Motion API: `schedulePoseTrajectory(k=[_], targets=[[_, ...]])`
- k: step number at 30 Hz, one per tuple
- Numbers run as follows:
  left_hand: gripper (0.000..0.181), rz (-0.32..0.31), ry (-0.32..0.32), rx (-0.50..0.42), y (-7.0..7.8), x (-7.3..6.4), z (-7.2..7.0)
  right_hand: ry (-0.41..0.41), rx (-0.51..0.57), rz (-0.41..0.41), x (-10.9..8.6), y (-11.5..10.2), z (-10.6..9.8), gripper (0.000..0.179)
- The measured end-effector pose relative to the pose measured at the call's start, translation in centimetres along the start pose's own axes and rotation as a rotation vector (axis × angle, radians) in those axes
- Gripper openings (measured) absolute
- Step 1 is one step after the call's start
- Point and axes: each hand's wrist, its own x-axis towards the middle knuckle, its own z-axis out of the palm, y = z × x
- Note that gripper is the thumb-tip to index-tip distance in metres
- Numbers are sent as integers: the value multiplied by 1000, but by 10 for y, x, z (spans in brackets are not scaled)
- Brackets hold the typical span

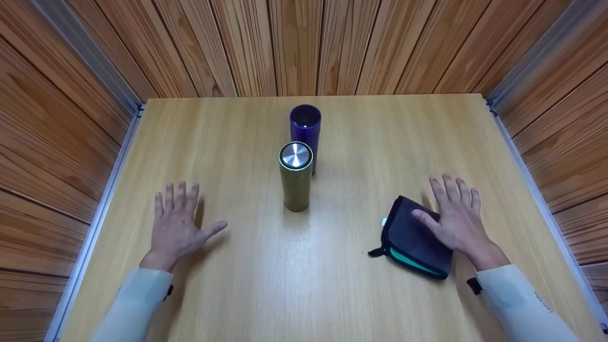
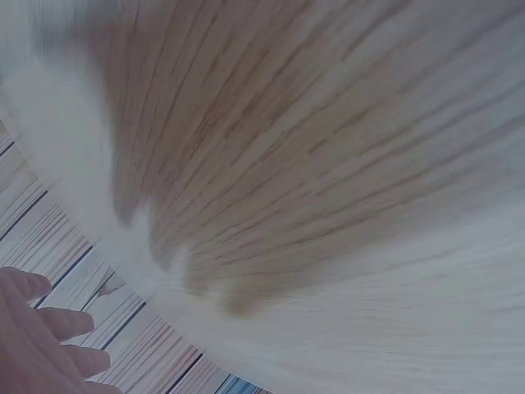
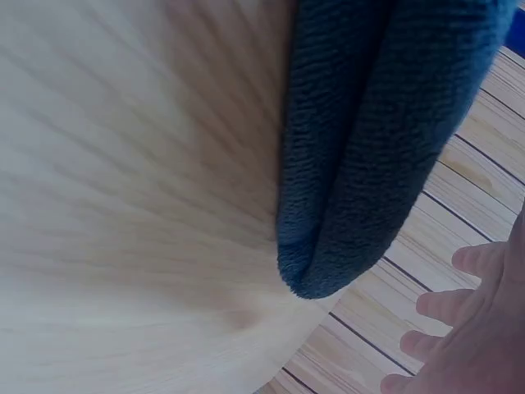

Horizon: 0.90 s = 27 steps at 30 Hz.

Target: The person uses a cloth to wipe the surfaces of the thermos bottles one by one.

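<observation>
Both hands spread, nothing pinched by either. Right hand point(image 1: 456, 223), right of the head frame: four fingers straight, pointing up-frame, thumb out to the left. Left hand point(image 1: 178, 228), left of frame, same pose, over bare light-wood tabletop point(image 1: 237, 285), its shadow offset to the right.

Nearest thing to a hand: dark navy, flat, rounded-rectangle fabric pouch point(image 1: 408, 240), lower right of frame. Lies left of and partly under the right hand; thumb and palm overlap its right part. Contact unclear: right wrist view shows fingertips clear of the pouch's edge, but not the thumb or palm.

Key relation: pouch body sits on the right hand's thumb side. Its long axis looks to slant from upper left to lower right, though the hand hides a corner. Bright green strip point(image 1: 413, 262) along the lower edge, black tab point(image 1: 376, 252) at the left corner. Left hand well apart from it.

Upright at centre: olive-gold metal cylinder bottle with silver top point(image 1: 297, 190); glossy purple-blue cylinder point(image 1: 305, 135) behind. Can't tell if those two touch.
</observation>
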Motion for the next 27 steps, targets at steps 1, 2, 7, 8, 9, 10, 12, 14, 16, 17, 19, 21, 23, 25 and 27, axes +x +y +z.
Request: schedulePoseTrajectory(k=[1, 2, 7, 8, 9, 10, 12, 14, 16, 17, 19, 21, 23, 25, 27], targets=[[113, 1, -1, 1, 0, 0, 0, 7, 0, 2, 0, -1, 0, 91], [113, 1, -3, 2, 1, 0, 0, 14, 0, 6, 0, -3, 0, 91], [114, 6, -18, 8, 2, 0, -1, 58, 12, 24, -2, -11, 0, 91], [114, 7, -21, 6, 2, 1, -1, 65, 16, 26, -3, -13, 0, 91], [113, 8, -22, 4, 2, 1, -1, 73, 16, 26, -4, -15, 0, 90], [113, 9, -20, 1, 3, 1, -1, 80, 18, 25, -5, -17, 0, 88], [113, 14, -14, 0, 2, 1, -1, 93, 16, 20, -6, -20, 0, 84], [113, 24, -3, 1, 2, 2, -1, 105, 10, 9, -8, -22, 0, 79], [113, 31, 8, 1, 2, 2, 0, 109, 6, -3, -10, -25, 1, 73], [113, 34, 12, 2, 1, 2, 0, 110, 4, -11, -11, -26, 1, 71], [113, 37, 18, 2, 1, 2, 0, 109, 1, -29, -13, -28, 1, 66], [113, 36, 18, 5, 1, 2, 1, 101, -7, -46, -15, -31, 1, 65], [113, 35, 16, 7, 2, 2, 1, 89, -24, -62, -16, -33, 1, 65], [113, 35, 14, 11, 2, 3, 0, 67, -50, -69, -17, -35, 1, 66], [113, 35, 10, 12, 3, 3, 0, 35, -81, -69, -18, -37, 2, 68]])
